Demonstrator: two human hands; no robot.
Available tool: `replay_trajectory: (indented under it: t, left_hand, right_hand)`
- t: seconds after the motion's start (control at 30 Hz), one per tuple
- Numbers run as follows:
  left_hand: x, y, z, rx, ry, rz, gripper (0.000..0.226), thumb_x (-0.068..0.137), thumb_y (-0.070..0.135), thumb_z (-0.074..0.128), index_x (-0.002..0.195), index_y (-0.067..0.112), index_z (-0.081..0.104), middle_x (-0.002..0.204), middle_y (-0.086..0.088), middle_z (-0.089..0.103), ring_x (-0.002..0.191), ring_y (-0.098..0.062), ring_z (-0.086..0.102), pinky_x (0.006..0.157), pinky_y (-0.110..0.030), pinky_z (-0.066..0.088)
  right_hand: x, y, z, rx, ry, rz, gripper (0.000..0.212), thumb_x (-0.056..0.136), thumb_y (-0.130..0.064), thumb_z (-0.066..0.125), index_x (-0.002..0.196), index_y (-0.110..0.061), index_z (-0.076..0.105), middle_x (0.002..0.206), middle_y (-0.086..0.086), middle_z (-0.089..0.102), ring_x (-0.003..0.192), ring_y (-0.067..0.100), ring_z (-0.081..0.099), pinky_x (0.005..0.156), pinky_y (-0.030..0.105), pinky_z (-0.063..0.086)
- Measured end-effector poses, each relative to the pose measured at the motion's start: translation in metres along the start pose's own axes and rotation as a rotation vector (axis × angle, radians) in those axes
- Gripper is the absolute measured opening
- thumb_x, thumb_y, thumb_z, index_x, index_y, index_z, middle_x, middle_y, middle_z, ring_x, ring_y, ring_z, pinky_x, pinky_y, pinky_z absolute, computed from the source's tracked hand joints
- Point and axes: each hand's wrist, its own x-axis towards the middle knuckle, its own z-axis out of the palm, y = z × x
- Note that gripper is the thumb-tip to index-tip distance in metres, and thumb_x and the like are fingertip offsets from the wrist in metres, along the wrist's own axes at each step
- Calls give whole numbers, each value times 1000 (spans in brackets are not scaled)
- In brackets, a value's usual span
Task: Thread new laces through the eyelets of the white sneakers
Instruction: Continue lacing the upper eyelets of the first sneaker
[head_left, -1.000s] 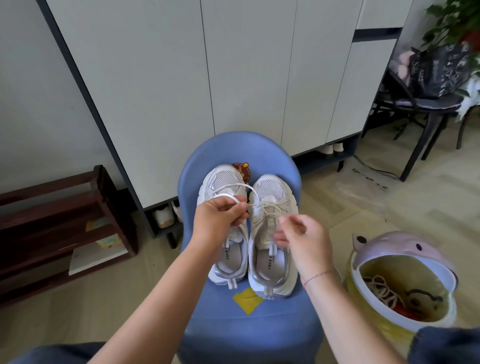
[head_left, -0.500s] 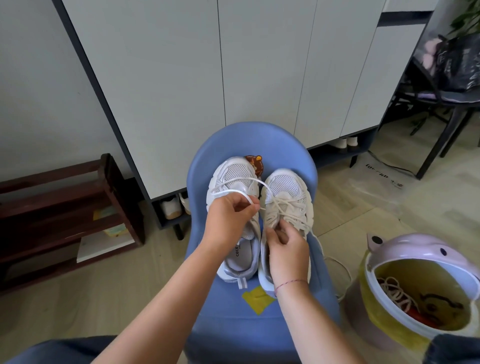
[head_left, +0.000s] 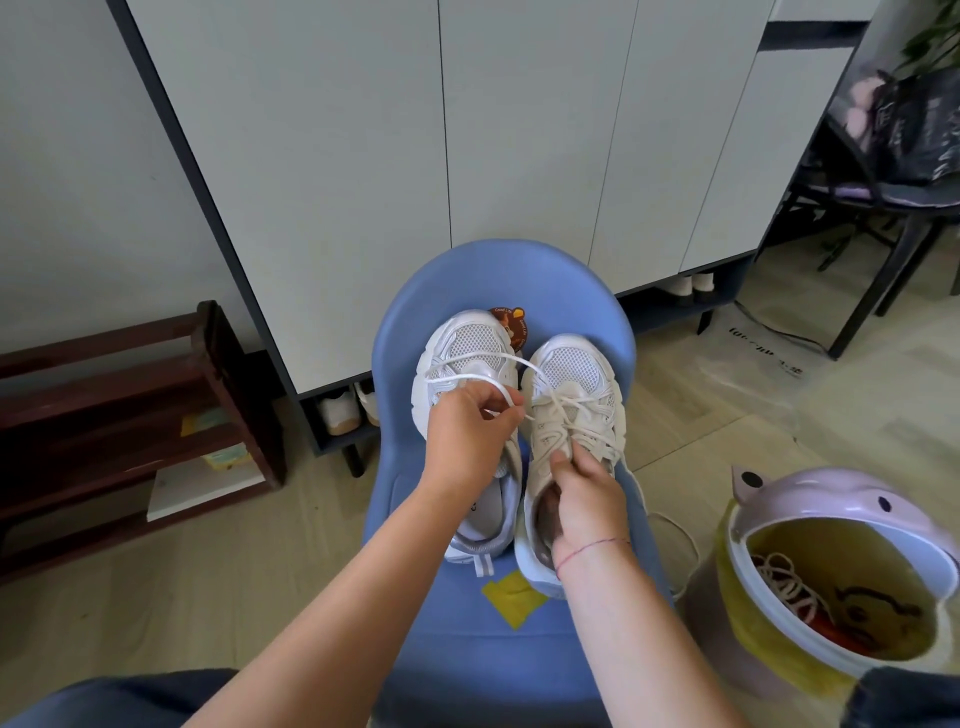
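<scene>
Our sneakers (head_left: 571, 364) lie side by side, toes toward the chair's (head_left: 498, 270) back edge; our left hand (head_left: 467, 441) pinches the lace (head_left: 447, 381), our right hand (head_left: 587, 499) grips the right-hand one.

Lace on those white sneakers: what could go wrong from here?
1. The lace loops slack over the left sneaker on its way from the right sneaker; a pull might snag it there.
2. A loose end hangs off the chair beside the bin; it could catch or get stepped on.
</scene>
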Motion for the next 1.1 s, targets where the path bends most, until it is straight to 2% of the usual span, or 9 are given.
replay_trajectory:
  t: [0.1, 0.17, 0.27, 0.37, 0.5, 0.67, 0.83, 0.97, 1.1]
  left_hand:
    - [0, 2, 5, 16, 0, 7, 14, 87, 14, 67, 75, 21, 68, 86, 14, 69, 59, -1, 55, 56, -19, 42]
    - [0, 3, 8, 38, 1, 14, 14, 87, 16, 67, 77, 25, 68, 85, 12, 70, 54, -4, 53, 54, -22, 42]
    - [-2, 5, 12, 94, -6, 29, 10, 87, 19, 67, 80, 26, 69, 88, 10, 71, 49, -2, 48, 58, -25, 43]
    - [-3, 10, 19, 187, -2, 41, 7, 88, 22, 66, 89, 24, 73, 86, 8, 71, 56, -5, 52, 61, -25, 43]
    - [-1, 11, 24, 239, 13, 47, 9, 89, 21, 65, 92, 24, 73, 89, 8, 72, 81, -14, 63, 74, -30, 50]
    - [5, 7, 22, 281, -74, 69, 11, 89, 11, 62, 90, 18, 70, 87, 19, 63, 72, -1, 58, 64, -9, 42]
    - [11, 12, 19, 497, -166, 210, 20, 89, 6, 57, 90, 20, 71, 100, 5, 70, 92, -15, 63, 78, -27, 48]
    - [18, 14, 20, 598, -229, 305, 22, 86, 4, 56, 85, 20, 71, 98, 0, 70, 92, -19, 62, 74, -26, 45]
    - [22, 14, 14, 559, -301, 290, 24, 85, -3, 55, 86, 14, 72, 99, 1, 70, 95, -16, 62, 83, -27, 48]
  right_hand:
    - [8, 4, -6, 107, -35, 86, 30, 92, -3, 53, 100, -26, 70, 117, 7, 66, 110, 24, 61, 101, 44, 45]
    - [10, 2, -9, 199, -65, 112, 31, 94, 0, 49, 119, -12, 63, 118, 10, 64, 108, 25, 61, 93, 36, 51]
    - [9, 4, -11, 265, -89, 111, 34, 94, 2, 48, 125, -9, 58, 120, 11, 63, 108, 25, 61, 85, 29, 53]
    - [10, 8, -10, 268, -80, 106, 33, 94, 2, 49, 122, -10, 60, 122, 13, 63, 114, 27, 59, 99, 41, 46]
    - [12, 9, -13, 245, -83, 97, 29, 93, 0, 51, 111, -17, 65, 118, 11, 65, 112, 27, 61, 102, 45, 44]
    - [13, 12, -13, 213, -97, 58, 28, 92, -4, 54, 113, -18, 66, 116, 9, 67, 110, 26, 62, 102, 47, 45]
    - [12, 18, -10, 166, -102, 22, 26, 86, -13, 60, 105, -26, 71, 115, 5, 68, 111, 24, 62, 103, 47, 43]
    - [12, 17, -11, 115, -103, 0, 27, 88, -11, 57, 109, -22, 70, 112, 4, 70, 108, 23, 63, 102, 48, 44]
    - [8, 12, -12, 56, -158, -42, 33, 79, -21, 59, 110, -23, 70, 109, 1, 71, 108, 21, 64, 102, 48, 44]
